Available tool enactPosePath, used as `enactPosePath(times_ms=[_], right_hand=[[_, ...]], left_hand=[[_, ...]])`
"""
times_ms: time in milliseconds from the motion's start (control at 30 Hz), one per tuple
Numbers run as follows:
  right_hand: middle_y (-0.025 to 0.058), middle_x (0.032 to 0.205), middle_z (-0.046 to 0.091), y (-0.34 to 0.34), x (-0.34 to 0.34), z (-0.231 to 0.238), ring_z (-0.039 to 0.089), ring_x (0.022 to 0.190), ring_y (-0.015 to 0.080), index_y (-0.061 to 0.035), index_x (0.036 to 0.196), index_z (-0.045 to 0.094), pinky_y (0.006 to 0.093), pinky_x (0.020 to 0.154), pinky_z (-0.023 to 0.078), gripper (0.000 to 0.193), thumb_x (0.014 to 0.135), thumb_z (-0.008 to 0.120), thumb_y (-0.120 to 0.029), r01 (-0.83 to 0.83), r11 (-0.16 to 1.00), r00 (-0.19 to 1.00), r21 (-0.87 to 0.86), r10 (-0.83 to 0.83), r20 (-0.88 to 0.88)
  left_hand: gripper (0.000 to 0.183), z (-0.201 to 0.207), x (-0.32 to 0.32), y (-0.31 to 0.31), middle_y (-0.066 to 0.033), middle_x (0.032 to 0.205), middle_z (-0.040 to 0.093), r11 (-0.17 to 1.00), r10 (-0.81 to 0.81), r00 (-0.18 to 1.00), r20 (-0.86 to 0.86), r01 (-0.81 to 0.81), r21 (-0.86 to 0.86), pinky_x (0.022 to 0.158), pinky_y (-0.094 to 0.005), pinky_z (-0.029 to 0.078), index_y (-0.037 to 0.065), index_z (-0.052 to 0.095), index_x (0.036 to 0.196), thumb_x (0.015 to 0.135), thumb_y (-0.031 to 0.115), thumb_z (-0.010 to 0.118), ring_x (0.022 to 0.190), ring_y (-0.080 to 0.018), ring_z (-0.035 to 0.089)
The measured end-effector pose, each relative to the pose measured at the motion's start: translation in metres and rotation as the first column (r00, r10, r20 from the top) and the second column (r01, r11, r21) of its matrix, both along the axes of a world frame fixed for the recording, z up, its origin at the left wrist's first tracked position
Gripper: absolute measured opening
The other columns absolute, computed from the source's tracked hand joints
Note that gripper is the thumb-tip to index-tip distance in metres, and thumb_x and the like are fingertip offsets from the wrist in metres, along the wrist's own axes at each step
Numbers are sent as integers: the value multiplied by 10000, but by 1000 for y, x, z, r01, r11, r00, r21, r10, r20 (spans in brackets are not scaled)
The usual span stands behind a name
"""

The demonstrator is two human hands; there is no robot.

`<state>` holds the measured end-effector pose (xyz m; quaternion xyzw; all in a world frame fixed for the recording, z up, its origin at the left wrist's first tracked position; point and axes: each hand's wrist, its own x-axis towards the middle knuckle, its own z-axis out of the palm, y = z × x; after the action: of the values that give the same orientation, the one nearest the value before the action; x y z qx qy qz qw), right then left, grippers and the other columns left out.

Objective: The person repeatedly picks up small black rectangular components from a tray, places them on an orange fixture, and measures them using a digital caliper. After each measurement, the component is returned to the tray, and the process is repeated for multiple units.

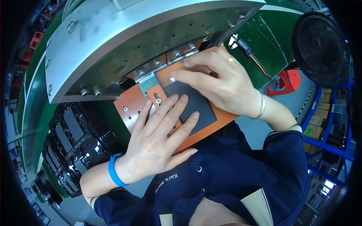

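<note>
An orange plate (201,132) lies under my hands, against the front of a large metal press-like machine (109,37). A dark grey rectangular sheet (203,113) rests on it. My left hand (152,137) is flat with its fingers spread, over a slotted orange strip (154,93) with a bolt and the sheet's left edge. My right hand (230,81) is bent over the sheet's far end, its fingertips pinched at a small shiny piece (172,79) close to the bolted metal bar (156,69). Its other fingers reach that bar; their tips are partly hidden.
Stacked glossy black moulded trays (85,139) stand at left. On the green tabletop at right are a digital caliper (252,53) and a thin hex key (267,38). Beyond are a black fan (316,49), a red holder (290,81) and a blue rack (328,148) with boxes.
</note>
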<state>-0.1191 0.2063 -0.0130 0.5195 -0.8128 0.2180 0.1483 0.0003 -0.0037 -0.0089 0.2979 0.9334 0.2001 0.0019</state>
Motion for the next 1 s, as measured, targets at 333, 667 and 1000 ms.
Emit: enactPosePath(times_ms=[333, 667, 1000], right_hand=[[160, 1175, 627, 22, 20, -4, 637, 1095, 311, -52, 1021, 689, 379, 873, 549, 412, 717, 777, -315, -116, 993, 968, -29, 120, 218], [154, 1085, 675, 13, 7, -2, 654, 1075, 307, -20, 949, 708, 362, 869, 569, 373, 707, 792, -291, -137, 990, 970, -32, 141, 200], [162, 1066, 686, 12, 7, -1, 651, 1080, 322, -17, 976, 718, 378, 889, 561, 414, 675, 820, -282, -153, 988, 956, -32, 156, 248]], left_hand=[[738, -3, -4, -6, -159, 1466, 406, 999, 49, 999, 18, -50, 13, 1085, -631, 229, 204, 606, 1290, 742, 697, 636, 1385, -450, 268], [733, -4, -9, -9, -144, 1452, 432, 997, 71, 997, 23, -72, 35, 1083, -644, 220, 238, 610, 1291, 724, 700, 650, 1369, -464, 287], [648, -1, -11, -11, -123, 1442, 446, 998, 61, 997, 43, -61, 10, 1097, -628, 217, 249, 644, 1242, 746, 666, 646, 1348, -455, 313]])
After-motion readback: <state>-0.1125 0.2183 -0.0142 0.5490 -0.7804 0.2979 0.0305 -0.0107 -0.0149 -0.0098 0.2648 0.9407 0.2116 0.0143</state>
